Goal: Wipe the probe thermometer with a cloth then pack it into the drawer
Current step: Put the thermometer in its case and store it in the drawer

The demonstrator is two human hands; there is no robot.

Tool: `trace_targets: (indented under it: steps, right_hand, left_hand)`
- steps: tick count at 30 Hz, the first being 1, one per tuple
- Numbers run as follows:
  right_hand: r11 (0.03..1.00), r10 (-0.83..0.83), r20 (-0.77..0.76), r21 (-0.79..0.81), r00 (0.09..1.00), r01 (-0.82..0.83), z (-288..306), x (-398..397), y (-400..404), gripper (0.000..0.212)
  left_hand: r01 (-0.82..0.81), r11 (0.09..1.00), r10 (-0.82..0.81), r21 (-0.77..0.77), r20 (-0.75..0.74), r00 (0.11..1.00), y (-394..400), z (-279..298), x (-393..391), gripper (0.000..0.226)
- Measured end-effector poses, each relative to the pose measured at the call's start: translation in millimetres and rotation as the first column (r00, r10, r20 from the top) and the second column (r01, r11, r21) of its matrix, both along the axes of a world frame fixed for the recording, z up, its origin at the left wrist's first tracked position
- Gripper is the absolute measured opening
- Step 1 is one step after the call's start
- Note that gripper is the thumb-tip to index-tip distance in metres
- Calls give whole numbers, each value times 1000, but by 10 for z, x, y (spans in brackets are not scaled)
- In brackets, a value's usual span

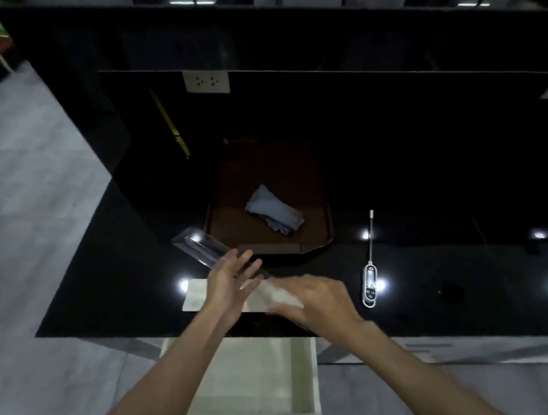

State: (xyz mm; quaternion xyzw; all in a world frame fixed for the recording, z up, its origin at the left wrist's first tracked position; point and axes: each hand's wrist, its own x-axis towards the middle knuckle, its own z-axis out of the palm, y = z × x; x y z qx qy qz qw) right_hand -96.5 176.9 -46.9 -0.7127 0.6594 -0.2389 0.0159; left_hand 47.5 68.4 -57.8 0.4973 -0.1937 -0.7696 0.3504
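A white probe thermometer (369,273) lies flat on a glossy black counter (444,255), its thin metal probe pointing away from the person and its oval body nearest the counter's front edge. Nobody is touching it. To its left, well apart, a crumpled grey cloth (275,212) sits inside a dark brown tray (311,182), also untouched. Closer to the person, both bare hands hover over a pale flat card or packet (193,294) lying on the counter. The left hand (230,283) is open with fingers spread, holding nothing. The right hand (315,300) is blurred, palm down over the packet; I cannot tell whether it grips anything. A clear plastic sleeve (198,247) rests just beyond the left hand. Below the counter edge, a pale, bare-looking drawer (253,389) stands pulled open. By the look of it, wiping has not begun, and packing away remains.
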Motion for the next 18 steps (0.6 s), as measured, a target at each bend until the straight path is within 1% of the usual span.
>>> trace_targets:
  steps: [1, 2, 3, 4, 5, 6, 7, 9, 11, 12, 13, 14, 16, 17, 18]
  right_hand:
    - [986, -165, 115, 11, 980, 165, -17, -117, 6, 38]
    - [929, -370, 209, 91, 905, 359, -66, -282, 7, 37]
    - [824, -565, 251, 208, 786, 527, -132, -465, 11, 37]
    - [692, -719, 221, 318, 659, 648, -196, -631, 28, 41]
    - [568, -814, 145, 399, 562, 720, -265, -764, 51, 47]
    - [476, -861, 67, 449, 503, 756, -337, -858, 73, 53]
    - [416, -883, 11, 480, 469, 772, -408, -911, 85, 57]
    - [359, -897, -40, 517, 441, 777, -545, -940, 90, 59]
    - [335, -906, -55, 515, 420, 789, -625, -935, 82, 53]
    - [329, -914, -42, 503, 402, 799, -635, -938, 71, 48]
    - [338, -923, 6, 493, 385, 802, -629, -935, 61, 44]
    - [384, -919, 117, 481, 376, 788, -603, -914, 55, 37]
    - [545, -823, 454, 462, 342, 700, -462, -759, 53, 20]
    - [617, -751, 586, 462, 303, 637, -366, -619, 49, 18]
    - [679, -686, 677, 465, 266, 567, -282, -450, 46, 20]
  left_hand:
    - [18, 1000, -17, 25, -50, 999, -34, -19, 7, 41]
    - [40, 998, -35, 54, -95, 995, -49, -20, 5, 40]
    - [67, 994, -57, 84, -123, 991, -59, -23, -2, 37]
    - [101, 989, -85, 112, -138, 987, -55, -21, -12, 34]
    - [138, 981, -119, 135, -143, 983, -42, -20, -25, 32]
    - [168, 974, -146, 155, -144, 979, -18, -26, -35, 34]
    - [184, 967, -159, 176, -148, 976, 7, -37, -42, 39]
    - [176, 957, -140, 231, -166, 976, 40, -40, -49, 47]
    - [160, 948, -116, 275, -170, 979, 48, -40, -34, 55]
    - [158, 946, -113, 283, -167, 979, 46, -38, -19, 60]
    - [158, 945, -114, 286, -165, 980, 42, -34, 1, 63]
    - [159, 945, -116, 285, -162, 980, 37, -27, 26, 66]
    - [165, 946, -124, 280, -158, 980, 26, -7, 79, 69]
    - [163, 945, -122, 282, -156, 980, 24, 6, 105, 71]
    - [158, 945, -117, 288, -154, 981, 28, 19, 124, 73]
